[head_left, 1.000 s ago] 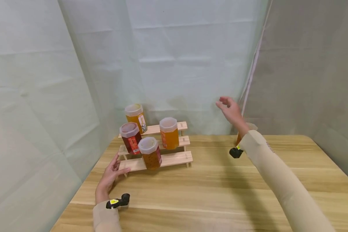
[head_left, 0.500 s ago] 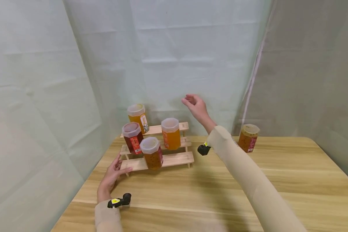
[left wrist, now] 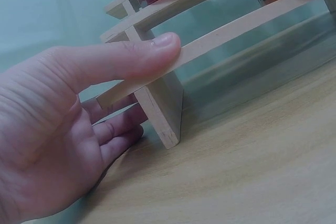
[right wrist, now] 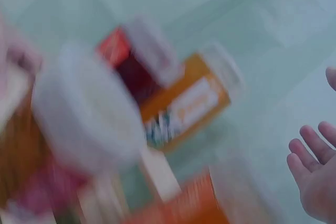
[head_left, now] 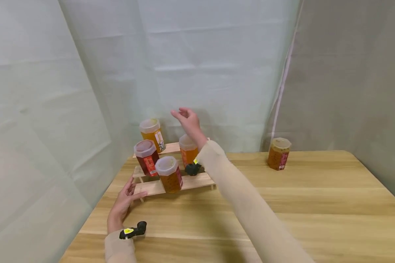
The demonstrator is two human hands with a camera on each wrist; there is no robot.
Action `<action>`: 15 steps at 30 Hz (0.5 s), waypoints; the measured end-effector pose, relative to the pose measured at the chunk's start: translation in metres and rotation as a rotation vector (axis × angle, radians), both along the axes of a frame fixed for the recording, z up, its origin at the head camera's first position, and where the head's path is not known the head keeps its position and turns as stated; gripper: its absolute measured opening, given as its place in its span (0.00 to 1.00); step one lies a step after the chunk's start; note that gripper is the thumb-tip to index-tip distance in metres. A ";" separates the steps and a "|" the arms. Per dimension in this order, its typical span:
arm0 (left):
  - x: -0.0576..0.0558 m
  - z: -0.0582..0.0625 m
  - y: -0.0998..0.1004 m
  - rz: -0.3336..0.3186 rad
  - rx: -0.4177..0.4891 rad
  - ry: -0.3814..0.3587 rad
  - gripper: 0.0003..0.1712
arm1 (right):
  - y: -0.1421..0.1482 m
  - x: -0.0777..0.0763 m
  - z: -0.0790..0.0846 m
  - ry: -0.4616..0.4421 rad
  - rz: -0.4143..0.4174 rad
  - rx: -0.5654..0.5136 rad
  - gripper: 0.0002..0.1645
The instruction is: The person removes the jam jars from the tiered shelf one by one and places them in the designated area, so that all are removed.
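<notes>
My left hand (head_left: 121, 204) grips the left end of the lowest board on a three-step wooden rack (head_left: 199, 181). In the left wrist view the thumb of this hand (left wrist: 58, 85) lies along the board's face, with the other fingers below and behind it. My right hand (head_left: 191, 123), fingers loosely bent and holding nothing, hovers in the air above the rack. Beneath it an orange jar (head_left: 187, 148) is partly hidden by the right arm. A yellow-orange jar (head_left: 150, 133) occupies the top step, a dark red jar (head_left: 146, 157) the middle, and a brown seeded jar (head_left: 169, 176) the bottom.
Another brown seeded jar (head_left: 279, 155) stands on the wooden table (head_left: 316, 208), far to the right near the back edge. Pale cloth (head_left: 217, 73) hangs behind the table and along its sides.
The right hand has swung left through the air, from near the lone jar on the right to over the rack. My left hand keeps its grip on the rack's end.
</notes>
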State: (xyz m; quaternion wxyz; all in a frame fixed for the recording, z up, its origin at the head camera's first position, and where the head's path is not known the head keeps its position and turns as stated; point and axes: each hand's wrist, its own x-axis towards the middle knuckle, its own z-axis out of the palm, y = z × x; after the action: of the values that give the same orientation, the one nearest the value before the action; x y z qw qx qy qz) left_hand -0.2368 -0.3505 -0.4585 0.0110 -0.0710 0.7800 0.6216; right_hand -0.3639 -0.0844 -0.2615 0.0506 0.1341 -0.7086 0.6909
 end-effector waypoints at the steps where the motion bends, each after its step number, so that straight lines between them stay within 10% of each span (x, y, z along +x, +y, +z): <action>1: 0.001 0.000 0.000 0.002 0.004 0.002 0.59 | -0.007 0.002 0.002 -0.011 0.002 -0.036 0.34; 15: 0.008 0.006 -0.004 0.007 -0.010 -0.014 0.60 | -0.090 0.023 0.001 -0.159 0.045 -0.063 0.48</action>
State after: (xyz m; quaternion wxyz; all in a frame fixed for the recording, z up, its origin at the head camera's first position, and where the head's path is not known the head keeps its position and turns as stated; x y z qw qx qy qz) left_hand -0.2288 -0.3549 -0.4524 0.0141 -0.0784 0.7829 0.6171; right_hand -0.3413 -0.1745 -0.2604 -0.0171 0.0932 -0.6851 0.7223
